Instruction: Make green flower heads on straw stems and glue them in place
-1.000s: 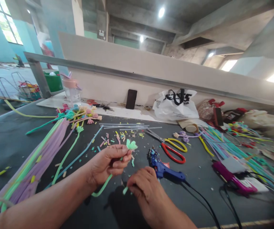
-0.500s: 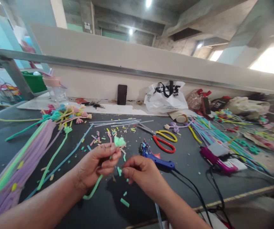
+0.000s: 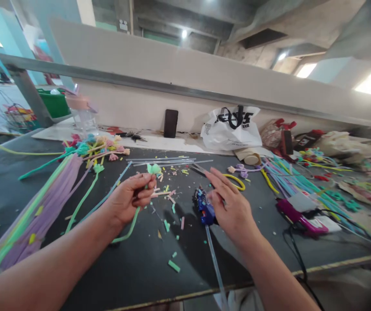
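My left hand (image 3: 136,192) is closed on a green pipe-cleaner flower, pinching just below its fuzzy head (image 3: 153,169); the green stem (image 3: 130,226) hangs from under the fingers. My right hand (image 3: 229,203) has its fingers stretched out over the scissors, whose yellow handle loop (image 3: 239,182) and part of the blades show past the fingers. The red loop is hidden. Beside the right thumb lies a blue glue gun (image 3: 206,212), its handle covered by the hand, with a clear glue stick (image 3: 215,259) trailing toward the table's front edge. Whether the hand touches either tool I cannot tell.
Coloured scraps (image 3: 173,265) litter the dark table. Purple and green pipe cleaners (image 3: 49,190) and finished flowers (image 3: 85,149) lie left. Clear glue sticks (image 3: 162,161), a phone (image 3: 171,123) and a white bag (image 3: 232,131) are behind; a magenta tool (image 3: 302,220) with a cable lies right.
My right hand has moved right and up from the scraps to over the scissors, its fingers straightening. My left hand still grips the green flower, slightly further left. The view has shifted a little.
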{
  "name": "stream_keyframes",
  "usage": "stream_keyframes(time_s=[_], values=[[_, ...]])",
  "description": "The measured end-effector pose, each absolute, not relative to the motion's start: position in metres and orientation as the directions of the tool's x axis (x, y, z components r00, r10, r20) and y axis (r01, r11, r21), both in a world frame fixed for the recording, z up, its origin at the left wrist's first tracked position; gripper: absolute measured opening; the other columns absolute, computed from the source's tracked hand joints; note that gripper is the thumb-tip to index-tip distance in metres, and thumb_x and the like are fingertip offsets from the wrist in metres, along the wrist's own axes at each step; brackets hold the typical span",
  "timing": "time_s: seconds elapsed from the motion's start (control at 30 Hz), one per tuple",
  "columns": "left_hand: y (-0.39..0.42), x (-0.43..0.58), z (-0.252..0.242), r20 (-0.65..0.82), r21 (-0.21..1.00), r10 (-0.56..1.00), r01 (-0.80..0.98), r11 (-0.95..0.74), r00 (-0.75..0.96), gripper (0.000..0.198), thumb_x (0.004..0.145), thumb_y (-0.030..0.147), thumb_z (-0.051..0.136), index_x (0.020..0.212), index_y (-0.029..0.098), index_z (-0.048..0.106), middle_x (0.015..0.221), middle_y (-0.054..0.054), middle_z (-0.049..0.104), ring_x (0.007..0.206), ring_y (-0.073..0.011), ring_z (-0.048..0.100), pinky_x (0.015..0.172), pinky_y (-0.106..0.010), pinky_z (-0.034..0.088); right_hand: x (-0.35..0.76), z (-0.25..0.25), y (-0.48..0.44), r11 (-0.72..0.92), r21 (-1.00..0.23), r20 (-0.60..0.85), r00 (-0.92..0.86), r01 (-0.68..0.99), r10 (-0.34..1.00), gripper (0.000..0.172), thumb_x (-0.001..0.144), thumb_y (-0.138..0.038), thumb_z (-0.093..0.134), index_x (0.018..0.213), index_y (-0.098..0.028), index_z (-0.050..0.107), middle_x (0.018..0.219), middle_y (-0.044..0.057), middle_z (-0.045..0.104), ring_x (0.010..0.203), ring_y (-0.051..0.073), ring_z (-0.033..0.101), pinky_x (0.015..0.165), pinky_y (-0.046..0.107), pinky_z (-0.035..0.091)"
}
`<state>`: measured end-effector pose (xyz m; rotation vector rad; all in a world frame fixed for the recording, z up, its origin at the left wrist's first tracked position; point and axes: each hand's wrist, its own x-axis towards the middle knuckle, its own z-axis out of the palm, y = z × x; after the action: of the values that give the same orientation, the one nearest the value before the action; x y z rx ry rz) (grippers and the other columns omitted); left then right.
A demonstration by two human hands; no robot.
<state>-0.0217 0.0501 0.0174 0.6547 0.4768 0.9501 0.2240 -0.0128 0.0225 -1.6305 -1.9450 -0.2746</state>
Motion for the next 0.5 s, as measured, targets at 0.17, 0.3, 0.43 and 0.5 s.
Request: stream_keyframes(time_s=[0.17, 0.3, 0.43, 0.5], values=[[0.039, -0.013, 0.016, -0.134, 0.693, 0.816, -0.536, 0.483, 0.562, 0.009, 0.078, 0.013, 0.057, 0.071, 0.007, 0.058, 0.062, 0.001, 0.047, 0.038, 0.0009, 0.029, 0.029, -0.008, 0.02, 0.243, 0.023, -0.028, 0.041, -0.063, 0.176, -0.029, 0.997, 0.984, 0.069, 0.072, -0.004, 0.041, 0.138, -0.024, 0.037, 0.145, 0.008, 0.036, 0.127, 0.027, 0.039, 0.099, 0.046, 0.035], [0.037, -0.012, 0.016, -0.163, 0.647, 0.791, -0.541, 0.537, 0.59, 0.008, 0.076, 0.014, 0.06, 0.072, 0.008, 0.057, 0.062, 0.003, 0.045, 0.038, 0.0014, 0.027, 0.03, -0.009, 0.017, 0.251, 0.02, -0.039, 0.11, -0.071, 0.009, -0.11, 0.991, 0.994, 0.074, 0.069, -0.01, 0.045, 0.141, -0.021, 0.031, 0.138, 0.01, 0.044, 0.125, 0.027, 0.04, 0.095, 0.044, 0.039], [0.035, -0.011, 0.017, -0.179, 0.621, 0.774, -0.54, 0.568, 0.608, 0.008, 0.077, 0.015, 0.06, 0.073, 0.009, 0.056, 0.063, 0.003, 0.044, 0.038, 0.0015, 0.026, 0.03, -0.009, 0.014, 0.253, 0.007, -0.04, 0.021, -0.021, -0.008, -0.022, 1.0, 1.0, 0.08, 0.062, -0.005, 0.047, 0.138, -0.023, 0.036, 0.128, 0.012, 0.051, 0.114, 0.032, 0.051, 0.085, 0.047, 0.044], [0.035, -0.011, 0.017, -0.17, 0.617, 0.76, -0.534, 0.578, 0.627, 0.008, 0.077, 0.015, 0.06, 0.073, 0.009, 0.056, 0.064, 0.003, 0.044, 0.039, 0.0015, 0.027, 0.03, -0.009, 0.014, 0.255, 0.0, -0.036, 0.035, -0.037, 0.011, -0.035, 0.999, 0.999, 0.085, 0.058, 0.002, 0.044, 0.139, -0.021, 0.035, 0.127, 0.014, 0.052, 0.108, 0.029, 0.055, 0.083, 0.041, 0.045]])
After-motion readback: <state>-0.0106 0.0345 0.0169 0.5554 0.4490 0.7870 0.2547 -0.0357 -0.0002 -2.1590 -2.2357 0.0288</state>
